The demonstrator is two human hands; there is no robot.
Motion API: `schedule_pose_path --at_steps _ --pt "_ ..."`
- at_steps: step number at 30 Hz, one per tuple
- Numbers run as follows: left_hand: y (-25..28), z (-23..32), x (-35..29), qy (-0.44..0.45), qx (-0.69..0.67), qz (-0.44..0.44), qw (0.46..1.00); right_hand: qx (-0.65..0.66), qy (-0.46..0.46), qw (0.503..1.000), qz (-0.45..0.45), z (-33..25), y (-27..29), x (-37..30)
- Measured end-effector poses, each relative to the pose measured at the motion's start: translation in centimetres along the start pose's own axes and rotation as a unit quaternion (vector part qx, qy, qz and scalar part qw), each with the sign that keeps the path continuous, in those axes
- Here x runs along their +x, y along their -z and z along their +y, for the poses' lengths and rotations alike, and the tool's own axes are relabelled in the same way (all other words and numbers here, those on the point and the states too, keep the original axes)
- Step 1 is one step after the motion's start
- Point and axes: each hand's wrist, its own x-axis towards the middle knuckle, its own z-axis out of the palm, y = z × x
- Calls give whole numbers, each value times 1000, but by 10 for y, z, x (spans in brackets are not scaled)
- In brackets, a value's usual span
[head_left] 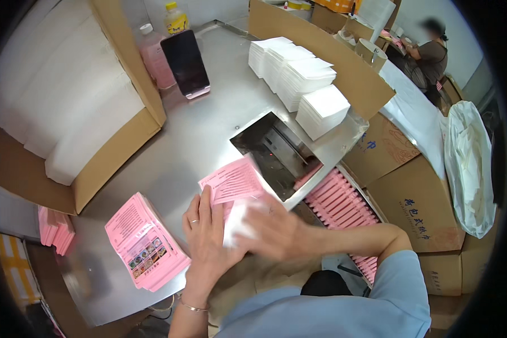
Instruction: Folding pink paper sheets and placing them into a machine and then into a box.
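Observation:
A pink printed sheet (231, 179) lies on the metal table near its front edge, with a folded white tissue (235, 225) partly over it. My left hand (204, 234) rests on the sheet's left side, its fingers stretched out and the thumb toward the tissue. Across the tissue's right side is my right hand (279, 228), smeared by motion; its fingers cannot be made out. Left of my left hand sits a thick stack of pink printed sheets (146, 242). Beyond the right hand, several stacks of folded white tissues (323, 110) stand at the table's far right.
A rectangular opening (276, 152) cuts into the metal table (191, 127). Below right, a box holds rows of pink packets (343, 197). A phone (186, 62) stands at the back, beside bottles. An open carton (118, 152) stands left; cartons (422, 197) line the right. Another person (431, 56) sits far right.

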Motion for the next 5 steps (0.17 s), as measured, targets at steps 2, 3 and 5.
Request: schedule_pose_path --at_steps 2,3,5 --pt "-11 21 14 21 29 10 999 -101 -91 980 -143 40 -3 29" --pt "-17 30 19 42 55 21 997 -82 -137 959 -232 49 -3 45" --pt "-23 32 20 97 29 42 994 -75 -150 931 -325 36 -13 71"
